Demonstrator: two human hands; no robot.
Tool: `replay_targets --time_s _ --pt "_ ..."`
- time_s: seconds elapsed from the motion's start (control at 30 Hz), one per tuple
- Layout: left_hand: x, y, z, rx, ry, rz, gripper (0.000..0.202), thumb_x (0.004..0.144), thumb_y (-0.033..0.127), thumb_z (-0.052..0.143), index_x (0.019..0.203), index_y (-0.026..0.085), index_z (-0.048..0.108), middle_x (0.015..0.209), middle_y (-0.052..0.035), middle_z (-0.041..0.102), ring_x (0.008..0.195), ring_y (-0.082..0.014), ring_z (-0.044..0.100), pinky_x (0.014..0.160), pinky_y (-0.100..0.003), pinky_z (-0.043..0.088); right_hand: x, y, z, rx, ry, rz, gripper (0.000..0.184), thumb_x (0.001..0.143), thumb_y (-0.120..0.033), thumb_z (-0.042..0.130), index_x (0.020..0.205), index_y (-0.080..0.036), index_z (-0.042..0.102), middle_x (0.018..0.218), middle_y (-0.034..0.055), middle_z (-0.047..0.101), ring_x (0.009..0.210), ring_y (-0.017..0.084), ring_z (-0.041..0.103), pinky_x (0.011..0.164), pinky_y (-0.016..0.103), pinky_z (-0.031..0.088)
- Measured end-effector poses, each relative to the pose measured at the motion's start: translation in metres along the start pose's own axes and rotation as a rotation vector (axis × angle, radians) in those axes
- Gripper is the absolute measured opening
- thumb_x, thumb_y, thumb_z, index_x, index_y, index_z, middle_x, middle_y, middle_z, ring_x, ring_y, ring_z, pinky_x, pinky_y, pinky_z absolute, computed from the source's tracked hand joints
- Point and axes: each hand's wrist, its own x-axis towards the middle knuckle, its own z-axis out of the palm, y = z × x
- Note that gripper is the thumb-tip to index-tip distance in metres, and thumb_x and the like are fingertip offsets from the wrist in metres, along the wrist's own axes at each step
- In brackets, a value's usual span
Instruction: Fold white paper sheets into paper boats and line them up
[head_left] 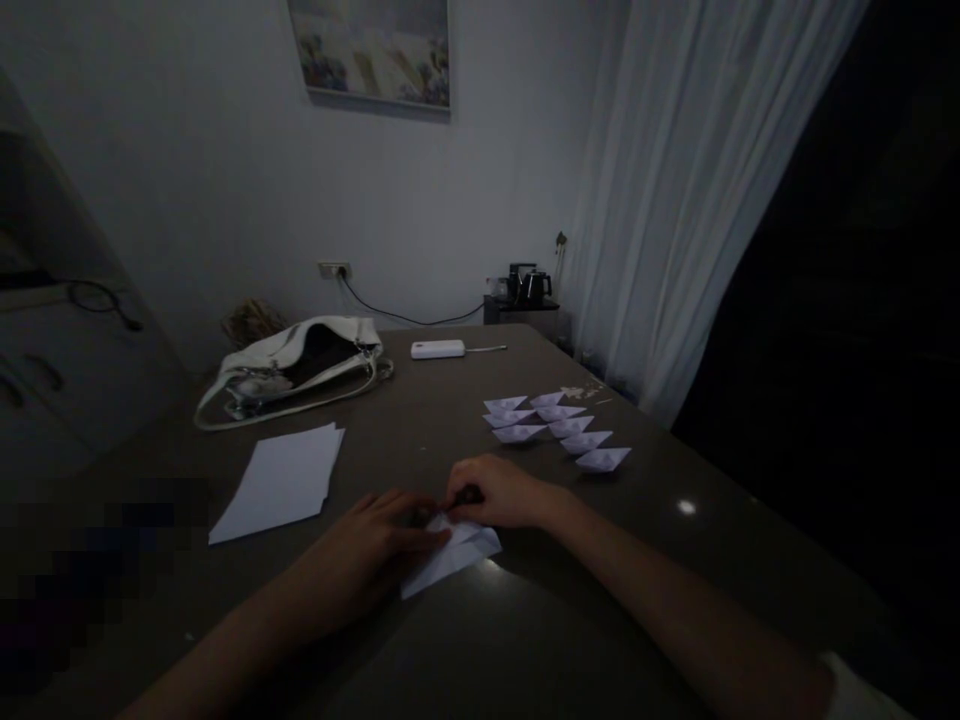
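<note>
A partly folded sheet of white paper (459, 552) lies low over the table between my two hands. My left hand (375, 540) grips its left side, thumb on top and fingers behind. At the paper's upper edge, my right hand (495, 490) pinches it with curled fingers. The fingertips of both hands nearly meet there, and part of the paper is hidden under them. Beyond my right hand, several folded paper boats (574, 425) stand in two rows. Left of my left hand rests a stack of white paper sheets (281, 480).
A white handbag (300, 360) sits open at the back left of the dark table (600, 570). Near the far edge lies a white power bank (438, 349) with a short cable. Small paper scraps (581, 391) lie behind the boats. A black kettle (535, 287) stands beyond the table.
</note>
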Motion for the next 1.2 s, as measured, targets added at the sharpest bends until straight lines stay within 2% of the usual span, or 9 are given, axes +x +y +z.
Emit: replay_targets --time_s 0.43,0.57,0.7,0.93,1.2 --pt "0.0 0.001 -0.002 -0.025 -0.011 -0.005 0.045 0.087 0.014 0.046 0.124 0.038 0.051 0.131 -0.0012 0.051 0.115 -0.0236 0.049 0.092 -0.04 0.039 -0.002 -0.009 -0.003 -0.146 0.01 0.035 0.009 0.078 -0.022 0.062 0.085 -0.018 0.066 0.086 0.0022 0.064 0.076 0.012 0.057 0.063 0.021 0.037" --pt "0.001 0.001 -0.002 -0.047 -0.01 0.006 0.043 0.086 0.014 0.047 0.122 0.037 0.054 0.128 -0.0023 0.054 0.112 -0.023 0.051 0.09 -0.039 0.039 0.001 -0.006 0.004 -0.152 0.07 0.034 0.011 0.081 -0.016 0.056 0.089 -0.018 0.065 0.087 0.0024 0.065 0.078 0.013 0.058 0.065 0.021 0.037" --pt "0.003 0.001 -0.002 -0.046 -0.018 0.003 0.043 0.086 0.014 0.046 0.122 0.037 0.054 0.125 -0.0028 0.055 0.11 -0.0224 0.052 0.089 -0.038 0.039 0.005 -0.003 0.01 -0.11 0.12 0.043 0.009 0.079 -0.013 0.059 0.086 -0.018 0.063 0.084 0.0014 0.066 0.077 0.013 0.058 0.065 0.021 0.036" --pt "0.002 0.002 -0.003 -0.054 -0.008 -0.001 0.041 0.087 0.015 0.047 0.121 0.036 0.055 0.124 -0.0029 0.057 0.109 -0.0225 0.053 0.089 -0.038 0.039 0.007 -0.004 0.007 -0.046 0.093 0.028 0.011 0.081 -0.009 0.053 0.083 -0.016 0.061 0.084 0.0019 0.064 0.079 0.012 0.057 0.069 0.021 0.038" --pt "0.003 0.0 -0.002 -0.022 -0.022 0.014 0.046 0.085 0.012 0.047 0.123 0.037 0.053 0.126 -0.0019 0.056 0.111 -0.0227 0.052 0.091 -0.039 0.037 0.006 -0.006 0.004 -0.14 0.044 0.022 0.007 0.082 -0.012 0.054 0.082 -0.017 0.059 0.087 0.0017 0.062 0.084 0.013 0.056 0.069 0.022 0.037"
